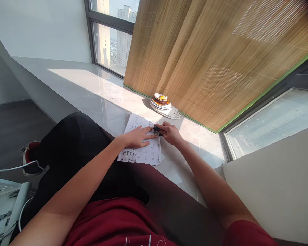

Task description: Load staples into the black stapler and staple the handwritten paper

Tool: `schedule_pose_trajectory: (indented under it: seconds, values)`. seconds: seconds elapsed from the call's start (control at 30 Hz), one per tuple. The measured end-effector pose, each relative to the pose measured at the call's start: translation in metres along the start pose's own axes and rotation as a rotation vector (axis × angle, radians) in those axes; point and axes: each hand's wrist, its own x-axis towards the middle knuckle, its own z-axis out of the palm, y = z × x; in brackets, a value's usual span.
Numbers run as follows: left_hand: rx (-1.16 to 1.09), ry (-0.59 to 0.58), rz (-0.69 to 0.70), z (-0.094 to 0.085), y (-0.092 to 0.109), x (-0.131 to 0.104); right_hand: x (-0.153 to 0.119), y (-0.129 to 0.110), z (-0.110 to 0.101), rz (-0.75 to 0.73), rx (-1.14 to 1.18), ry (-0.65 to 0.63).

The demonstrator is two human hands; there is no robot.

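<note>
Sheets of white paper (146,155) covered in handwriting lie on the pale window sill, their near edge reaching over the sill's front. My left hand (138,137) rests flat on them with its fingers spread. At the right edge of the paper, my right hand (171,133) is closed around a small black stapler (156,128). Its front end sits at the paper's edge, close to my left fingertips. Whether the paper lies between its jaws, I cannot tell. My right fingers cover most of its body.
Behind the paper, a stack of plates (161,105) with a small yellow thing on top stands on the sill (105,118). A bamboo blind (184,58) hangs over the window. At lower left are a white cable (14,168) and a pale rack (17,205).
</note>
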Motion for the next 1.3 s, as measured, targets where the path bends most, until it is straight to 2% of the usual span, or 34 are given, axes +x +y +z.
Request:
schedule_pose_trajectory:
  seconds: [0.2, 0.3, 0.4, 0.5, 0.6, 0.67, 0.73, 0.8, 0.83, 0.9, 0.97, 1.07, 1.13, 1.2, 1.3]
  values:
    - [-0.019, 0.001, 0.01, 0.001, -0.003, 0.001, 0.002, -0.019, 0.004, 0.008, -0.213, -0.023]
    - [0.008, -0.005, 0.008, 0.0, -0.003, 0.0, 0.002, -0.017, 0.005, 0.001, -0.196, -0.014]
    - [0.039, -0.014, 0.007, -0.002, -0.002, -0.001, -0.003, 0.005, -0.003, -0.041, -0.022, -0.002]
    - [0.067, -0.046, 0.003, -0.004, 0.0, -0.001, -0.012, 0.041, -0.02, -0.048, 0.136, -0.017]
    - [0.064, -0.065, -0.004, -0.004, 0.003, -0.001, -0.017, 0.069, -0.037, 0.078, 0.212, 0.008]
    - [0.027, 0.014, -0.001, -0.006, 0.005, -0.002, -0.015, 0.071, -0.043, 0.228, 0.235, 0.142]
    - [-0.038, 0.216, -0.002, -0.01, 0.003, -0.004, -0.009, 0.055, -0.042, 0.341, 0.24, 0.346]
    - [-0.118, 0.458, -0.02, -0.017, -0.004, -0.008, -0.002, 0.023, -0.035, 0.373, 0.243, 0.519]
    - [-0.151, 0.558, -0.04, -0.02, -0.01, -0.011, 0.001, 0.003, -0.029, 0.377, 0.25, 0.557]
    - [-0.174, 0.642, -0.102, -0.025, -0.026, -0.019, 0.008, -0.04, -0.015, 0.327, 0.291, 0.478]
    - [-0.12, 0.683, -0.242, -0.025, -0.044, -0.026, 0.018, -0.078, -0.001, 0.269, 0.343, 0.367]
    - [-0.13, 0.789, -0.443, -0.019, -0.066, -0.033, 0.04, -0.115, 0.018, 0.307, 0.378, 0.243]
    - [-0.154, 0.847, -0.524, -0.016, -0.074, -0.034, 0.054, -0.122, 0.028, 0.358, 0.362, 0.163]
    - [-0.182, 0.844, -0.579, -0.013, -0.077, -0.034, 0.06, -0.12, 0.033, 0.403, 0.342, 0.092]
    - [-0.214, 0.795, -0.605, -0.01, -0.076, -0.034, 0.047, -0.101, 0.034, 0.459, 0.34, 0.038]
